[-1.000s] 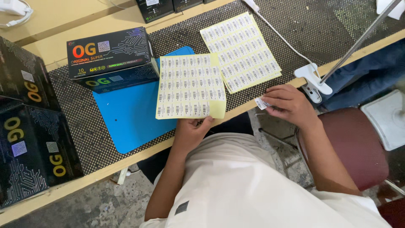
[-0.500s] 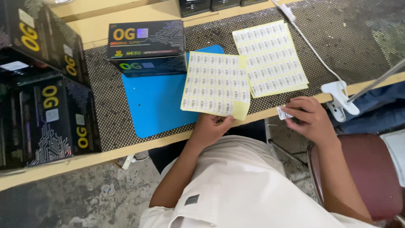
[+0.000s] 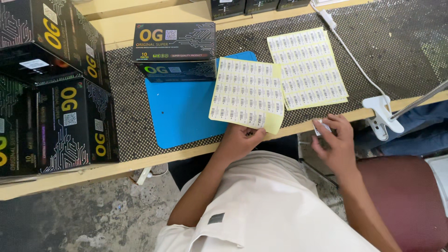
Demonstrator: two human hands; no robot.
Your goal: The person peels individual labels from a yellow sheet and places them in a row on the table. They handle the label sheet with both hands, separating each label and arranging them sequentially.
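While the left hand (image 3: 239, 140) pinches the near edge of a yellow-backed label sheet (image 3: 246, 92) and holds it lifted over the blue mat (image 3: 182, 112), the right hand (image 3: 333, 142) sits just off the bench edge w/ a single small white label (image 3: 321, 126) gripped at its fingertips. Judging by that, work looks to be at an early-to-mid stage: one label is off the sheet and in hand, not yet stuck on anything. The held sheet appears almost full; its lower right corner shows bare yellow backing, so a few labels seem gone. A second label sheet (image 3: 308, 69) lies flat on the dotted black bench mat (image 3: 392, 51), near the first, also mostly full. Two black boxes (image 3: 173, 50) are stacked at the far edge of the blue mat, and more black cartons (image 3: 51, 93) are piled at left; whether any carry a fresh label can't be told.

Pose: both forearms come up from the torso, left wrist turned up under the sheet, thumb on top; right hand palm-down, fingers curled toward thumb, approx. level w/ the bench edge, beside a white lamp clamp (image 3: 380, 116)
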